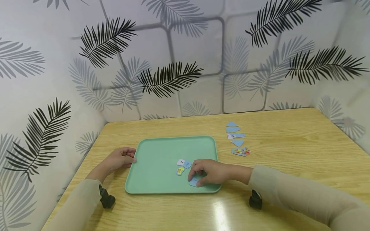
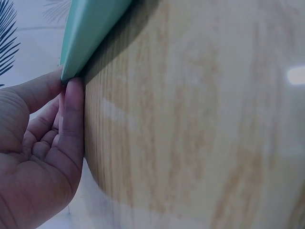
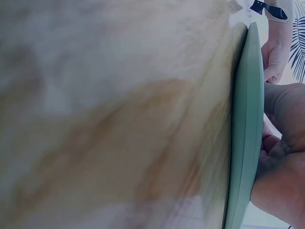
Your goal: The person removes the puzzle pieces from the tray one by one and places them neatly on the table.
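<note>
As the left hand [image 1: 118, 158] grips the green tray [image 1: 156, 160] at nine o'clock, the right hand [image 1: 210, 170] pinches a blue puzzle piece [image 1: 193, 182] inside at four; clustered pieces [image 1: 180, 171] lie near centre, while five outer pieces [image 1: 238, 143] at two seem left.

One tray [image 1: 156, 154], one tabletop [image 1: 289, 138]. Two hands: left hand [image 1: 119, 159], right hand [image 1: 211, 171]. Two sleeves [image 1: 289, 189], two black wrist gadgets [image 1: 107, 199]. Flat pieces on the tabletop, five: three plain blue pieces [image 1: 233, 130], one white-and-blue piece [image 1: 236, 136], one multicoloured piece [image 1: 241, 151]. On the tray: one yellow piece [image 1: 180, 171], one light-blue piece [image 1: 193, 182] at the right hand, plus a white-and-blue patch [image 1: 187, 164], one piece or two, can't tell.
</note>
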A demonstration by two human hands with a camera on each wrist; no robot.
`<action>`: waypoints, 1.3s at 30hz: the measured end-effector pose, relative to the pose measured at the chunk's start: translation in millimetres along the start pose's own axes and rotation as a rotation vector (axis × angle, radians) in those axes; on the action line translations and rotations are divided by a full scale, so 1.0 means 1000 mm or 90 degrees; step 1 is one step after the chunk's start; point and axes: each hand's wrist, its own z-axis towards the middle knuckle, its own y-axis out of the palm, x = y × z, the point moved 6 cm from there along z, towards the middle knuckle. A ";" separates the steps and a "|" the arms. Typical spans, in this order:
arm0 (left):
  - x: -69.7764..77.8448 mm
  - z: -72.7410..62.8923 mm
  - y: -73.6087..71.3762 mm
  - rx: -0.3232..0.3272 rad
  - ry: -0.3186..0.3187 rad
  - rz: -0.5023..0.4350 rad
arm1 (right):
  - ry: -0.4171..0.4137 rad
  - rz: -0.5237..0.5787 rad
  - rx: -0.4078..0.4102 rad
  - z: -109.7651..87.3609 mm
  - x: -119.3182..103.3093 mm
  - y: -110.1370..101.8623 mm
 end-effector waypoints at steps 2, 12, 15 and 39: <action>-0.001 0.000 0.000 -0.001 0.001 0.000 | -0.003 -0.001 0.000 0.000 0.000 0.001; 0.000 -0.001 0.000 -0.004 0.006 -0.008 | -0.014 0.002 0.010 -0.001 0.002 -0.001; 0.000 -0.001 0.000 -0.003 0.006 -0.009 | -0.014 0.002 0.016 -0.002 0.003 -0.002; -0.002 0.002 -0.002 -0.015 0.013 -0.023 | 0.059 0.087 0.114 -0.018 0.014 -0.019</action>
